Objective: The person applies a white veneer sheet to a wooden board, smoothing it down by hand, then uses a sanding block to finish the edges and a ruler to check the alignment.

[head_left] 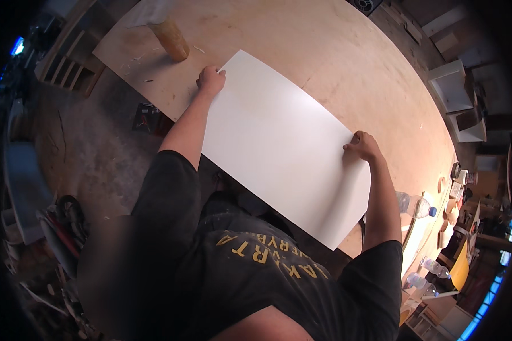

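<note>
A large white rectangular panel (279, 136) lies across the near edge of the wooden table (335, 51), its near side reaching over the edge toward my body. At the panel's far left end, my left hand (211, 81) grips the edge with its fingers curled. My right hand (363, 146) holds the far right corner, the thumb on the white face and the fingers bent over the edge. Both arms are stretched out, and the right one throws a shadow on the panel. The panel's underside is hidden.
A yellowish-brown cylinder (172, 42) stands on the table beyond my left hand, with small scraps around it. Clear plastic bottles (420, 207) lie at the right. Wooden shelving (74, 71) stands at far left, and white box-like cabinets (452, 85) line the far right.
</note>
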Motion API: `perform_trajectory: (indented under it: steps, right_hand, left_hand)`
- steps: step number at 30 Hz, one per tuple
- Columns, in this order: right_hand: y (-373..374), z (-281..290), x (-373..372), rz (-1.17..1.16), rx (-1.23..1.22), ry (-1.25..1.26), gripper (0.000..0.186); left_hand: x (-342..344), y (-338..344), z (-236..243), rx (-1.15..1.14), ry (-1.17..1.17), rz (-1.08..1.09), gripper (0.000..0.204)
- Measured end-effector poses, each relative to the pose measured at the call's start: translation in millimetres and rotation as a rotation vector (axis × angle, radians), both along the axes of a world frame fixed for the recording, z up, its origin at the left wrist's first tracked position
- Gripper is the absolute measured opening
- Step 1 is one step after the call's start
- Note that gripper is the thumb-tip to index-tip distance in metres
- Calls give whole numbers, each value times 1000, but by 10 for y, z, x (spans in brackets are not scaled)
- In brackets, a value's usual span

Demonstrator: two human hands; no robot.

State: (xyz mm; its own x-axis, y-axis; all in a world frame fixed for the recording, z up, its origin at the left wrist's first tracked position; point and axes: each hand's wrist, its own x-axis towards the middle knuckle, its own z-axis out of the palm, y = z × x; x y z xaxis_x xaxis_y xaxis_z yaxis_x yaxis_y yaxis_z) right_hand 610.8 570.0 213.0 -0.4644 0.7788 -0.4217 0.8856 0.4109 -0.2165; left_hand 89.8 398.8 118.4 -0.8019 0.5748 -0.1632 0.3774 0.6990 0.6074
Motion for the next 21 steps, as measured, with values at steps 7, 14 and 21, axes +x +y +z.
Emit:
perform_trajectory:
  steps: [7,14,21]
  right_hand:
    - [-7,-14,28,-37,-21,11,58]
    - [-18,-37,78,-11,3,18,58]
    - [-6,-96,26,10,16,-26,57]
  left_hand:
    - [7,8,-118,32,12,15,35]
    - [109,4,-53,20,56,3,33]
    - [188,-278,67,20,215,-61,38]
